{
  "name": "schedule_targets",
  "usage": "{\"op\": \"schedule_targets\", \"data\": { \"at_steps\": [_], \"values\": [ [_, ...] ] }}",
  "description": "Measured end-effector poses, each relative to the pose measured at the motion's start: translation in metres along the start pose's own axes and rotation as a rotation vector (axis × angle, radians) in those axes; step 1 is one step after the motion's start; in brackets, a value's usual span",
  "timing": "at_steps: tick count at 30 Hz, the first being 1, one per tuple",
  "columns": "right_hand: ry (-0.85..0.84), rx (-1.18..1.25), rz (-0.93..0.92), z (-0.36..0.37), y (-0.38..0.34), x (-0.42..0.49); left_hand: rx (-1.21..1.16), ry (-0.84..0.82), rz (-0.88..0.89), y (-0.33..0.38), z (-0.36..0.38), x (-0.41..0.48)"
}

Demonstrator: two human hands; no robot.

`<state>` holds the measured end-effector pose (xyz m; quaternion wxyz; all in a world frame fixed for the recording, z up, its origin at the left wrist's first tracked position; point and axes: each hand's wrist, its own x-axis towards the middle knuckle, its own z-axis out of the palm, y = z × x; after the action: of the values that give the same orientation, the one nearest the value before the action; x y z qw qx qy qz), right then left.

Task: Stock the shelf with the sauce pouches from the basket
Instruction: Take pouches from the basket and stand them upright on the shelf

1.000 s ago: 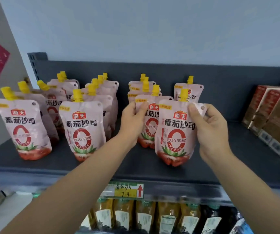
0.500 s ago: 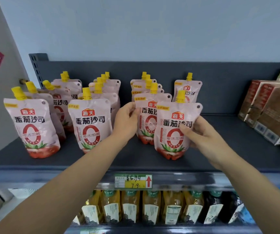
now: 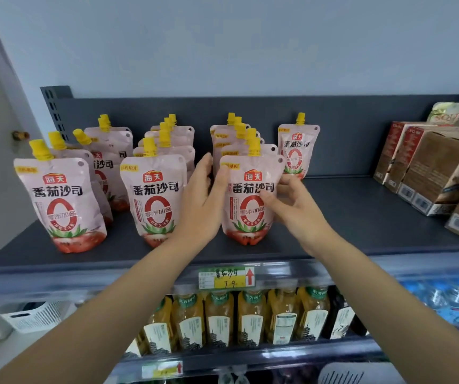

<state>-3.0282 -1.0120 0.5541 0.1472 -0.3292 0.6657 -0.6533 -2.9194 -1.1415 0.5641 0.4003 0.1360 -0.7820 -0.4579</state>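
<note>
Pink tomato sauce pouches with yellow caps stand in rows on the dark grey shelf (image 3: pixel 361 217). The front pouch of the third row (image 3: pixel 250 200) stands upright on the shelf between my hands. My left hand (image 3: pixel 200 200) lies flat with straight fingers against its left edge, thumb at its top corner. My right hand (image 3: pixel 294 209) pinches its right edge, thumb on the front and fingers behind. Front pouches of the other rows stand at the left (image 3: pixel 62 203) and centre-left (image 3: pixel 156 198). A single pouch (image 3: pixel 296 148) stands at the back right.
Brown boxes (image 3: pixel 430 167) fill the shelf's right end, with bare shelf between them and the pouches. Below a yellow price tag (image 3: pixel 227 278), bottled drinks (image 3: pixel 250 320) line the lower shelf. A white basket (image 3: pixel 37 314) shows at lower left, another white basket rim (image 3: pixel 347 375) at lower right.
The pouch has moved left and back, lining up at the front of the third row. My right hand slid from its top corner down to its right edge. My left hand stays at its left side.
</note>
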Motion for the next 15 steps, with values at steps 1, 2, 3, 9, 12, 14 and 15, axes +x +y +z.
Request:
{"op": "schedule_targets", "data": {
  "at_steps": [1,2,3,9,12,14,15],
  "values": [
    [0.065,-0.055,-0.009,-0.003,0.000,-0.006,0.074,0.012,0.106,0.004,-0.001,-0.007],
    [0.139,-0.133,-0.027,-0.007,-0.001,-0.014,0.152,0.017,0.233,0.007,-0.002,-0.014],
    [0.215,-0.227,-0.052,-0.012,-0.001,-0.023,0.238,0.001,0.355,0.008,-0.002,-0.019],
    [0.527,-0.884,-0.191,-0.055,0.005,-0.103,0.525,-0.244,0.601,0.013,0.030,-0.063],
    [0.560,-0.980,-0.087,-0.079,0.021,-0.150,0.602,-0.364,0.683,0.007,0.062,-0.095],
    [0.596,-0.997,-0.020,-0.097,0.037,-0.181,0.629,-0.444,0.715,0.004,0.086,-0.118],
    [0.613,-0.992,0.025,-0.107,0.046,-0.196,0.635,-0.495,0.721,0.002,0.098,-0.129]
  ]
}}
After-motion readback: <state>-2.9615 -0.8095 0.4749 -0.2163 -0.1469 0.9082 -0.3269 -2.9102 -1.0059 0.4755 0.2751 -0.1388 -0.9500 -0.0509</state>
